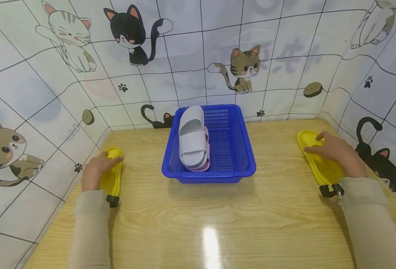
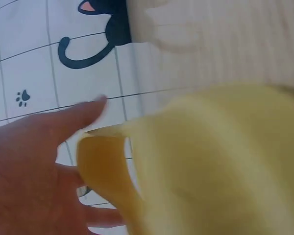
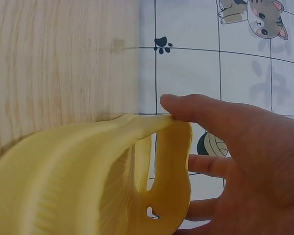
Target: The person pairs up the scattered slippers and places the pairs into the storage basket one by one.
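In the head view, my left hand (image 1: 97, 167) grips a yellow slipper (image 1: 116, 153) at the left side of the table. In the left wrist view, the thumb is blurred near the rim of a yellow loop and the fingers reach behind it. Far to the right, my right hand (image 1: 340, 153) holds a second yellow slipper (image 1: 313, 164). The right wrist view shows the thumb over the loop's edge and fingers behind it. Between the hands stands a blue basket (image 1: 209, 175). White slide slippers (image 1: 192, 144) lie in its left half, over something pink (image 1: 207, 149).
The wooden table (image 1: 211, 213) meets a wall sheet (image 1: 191, 56) with cat drawings along the back and both sides. The basket stands close to the back sheet. Small black cameras (image 1: 113, 201) hang beneath the wrists.
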A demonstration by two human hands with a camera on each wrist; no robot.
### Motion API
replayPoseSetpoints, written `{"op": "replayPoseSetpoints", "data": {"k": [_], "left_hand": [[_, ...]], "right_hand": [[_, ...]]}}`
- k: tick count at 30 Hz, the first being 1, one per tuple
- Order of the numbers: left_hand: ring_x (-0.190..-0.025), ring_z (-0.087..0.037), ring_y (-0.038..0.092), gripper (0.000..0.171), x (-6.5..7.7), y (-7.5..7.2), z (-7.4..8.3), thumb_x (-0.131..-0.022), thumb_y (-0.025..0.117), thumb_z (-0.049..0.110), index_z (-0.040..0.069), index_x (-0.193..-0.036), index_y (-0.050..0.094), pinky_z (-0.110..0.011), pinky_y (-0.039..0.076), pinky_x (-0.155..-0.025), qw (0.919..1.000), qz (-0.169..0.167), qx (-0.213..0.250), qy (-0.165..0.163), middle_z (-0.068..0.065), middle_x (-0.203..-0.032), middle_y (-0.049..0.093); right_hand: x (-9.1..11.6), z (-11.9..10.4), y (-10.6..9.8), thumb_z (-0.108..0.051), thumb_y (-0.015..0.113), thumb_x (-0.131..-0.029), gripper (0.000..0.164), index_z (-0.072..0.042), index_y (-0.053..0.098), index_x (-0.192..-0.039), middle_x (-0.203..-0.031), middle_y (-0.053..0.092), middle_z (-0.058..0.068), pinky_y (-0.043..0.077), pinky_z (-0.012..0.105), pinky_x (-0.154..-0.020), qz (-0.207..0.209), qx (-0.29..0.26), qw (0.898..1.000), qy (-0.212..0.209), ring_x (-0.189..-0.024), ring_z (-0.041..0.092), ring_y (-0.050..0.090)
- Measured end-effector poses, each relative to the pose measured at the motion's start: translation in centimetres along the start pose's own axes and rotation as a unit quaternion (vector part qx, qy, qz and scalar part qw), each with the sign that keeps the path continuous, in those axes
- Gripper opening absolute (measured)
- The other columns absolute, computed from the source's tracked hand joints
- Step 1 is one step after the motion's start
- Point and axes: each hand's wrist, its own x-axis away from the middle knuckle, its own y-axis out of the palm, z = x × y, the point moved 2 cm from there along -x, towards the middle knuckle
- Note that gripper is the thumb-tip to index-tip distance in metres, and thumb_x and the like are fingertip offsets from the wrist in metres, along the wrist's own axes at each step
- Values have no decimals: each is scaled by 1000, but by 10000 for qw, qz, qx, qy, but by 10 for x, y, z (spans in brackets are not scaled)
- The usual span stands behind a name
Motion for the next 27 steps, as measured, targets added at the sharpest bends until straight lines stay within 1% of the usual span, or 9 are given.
{"op": "replayPoseSetpoints", "data": {"k": [4,7,11,13,16,18,20,24,27], "left_hand": [[-124,-56,48,93,5,-4,3,-100,45,57,-2,-162,12,-67,45,-104,9998,-153,-14,-125,-43,-152,33],[-121,-53,49,92,5,-5,4,-100,44,56,-4,-162,11,-66,46,-104,9998,-137,24,-166,-43,-151,34],[-118,-51,48,95,4,-6,6,-100,40,61,-2,-163,8,-63,49,-98,9997,105,232,-49,-43,-153,32],[-116,-51,48,94,2,-7,8,-100,37,62,-2,-163,9,-62,50,-94,9985,399,373,88,-43,-153,33],[-118,-53,48,92,1,-10,12,-99,39,60,-1,-163,12,-63,47,-91,9914,1069,712,270,-42,-151,38],[-121,-54,47,90,1,-14,14,-99,41,58,2,-164,15,-64,45,-91,9829,1505,1002,354,-40,-150,41],[-122,-53,47,87,3,-17,16,-98,43,55,8,-165,17,-62,46,-89,9747,1771,1312,372,-38,-149,43],[-118,-48,50,81,9,-23,19,-99,45,51,15,-166,18,-53,51,-83,9668,1790,1788,367,-35,-147,44],[-119,-46,51,82,12,-26,21,-98,47,50,12,-166,20,-49,52,-85,9643,1726,1958,434,-36,-148,42]], "right_hand": [[2,0,-1,-60,57,-97,95,13,22,-147,-133,38,46,47,63,-80,16,-143,9998,155,-106,54,48],[4,0,-1,-60,58,-97,101,16,17,-149,-130,38,47,50,59,-78,78,-325,9989,317,-104,53,48],[4,1,-2,-62,57,-97,105,16,12,-152,-134,34,47,51,61,-80,236,-436,9980,394,-106,54,46],[4,1,-3,-62,54,-98,104,15,10,-154,-135,34,46,50,60,-79,330,-463,9978,353,-107,54,46],[6,3,-9,-65,49,-98,106,12,7,-157,-133,36,44,50,54,-73,550,-543,9965,317,-105,53,48],[9,1,-15,-66,47,-98,106,10,5,-159,-135,36,44,48,55,-73,720,-594,9953,245,-106,53,47],[12,-2,-22,-67,47,-97,107,6,1,-161,-138,35,45,47,57,-75,814,-730,9938,199,-108,55,46],[18,-8,-32,-66,46,-97,106,-3,-7,-164,-147,25,47,48,60,-81,591,-1030,9928,160,-114,56,42],[19,-10,-33,-65,47,-98,105,-1,-5,-163,-149,20,49,55,60,-82,314,-1030,9940,183,-116,57,43]]}}
